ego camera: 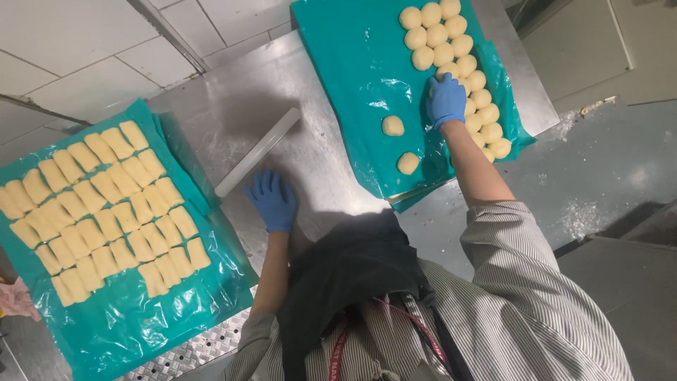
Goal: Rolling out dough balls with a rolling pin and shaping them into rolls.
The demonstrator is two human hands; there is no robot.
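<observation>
- Your left hand (271, 200), in a blue glove, lay flat with fingers spread on the steel table (331, 169) at mid-frame, holding nothing.
- Just beyond it lay a white rolling pin (258, 152), close to the fingertips.
- At lower left, a teal sheet (134, 317) carried rows of oblong dough pieces (106, 204).
- Your right hand (446, 99), also gloved, pressed on a round dough ball (448, 70) in the upper right, fingers curled over it.
- Two dough balls (393, 125) sat apart on that teal-lined tray (352, 63).

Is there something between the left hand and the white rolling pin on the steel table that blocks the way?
Nothing visible does. The left hand rests flat on the steel table, and the white rolling pin lies just beyond its fingertips with bare steel between.
</observation>
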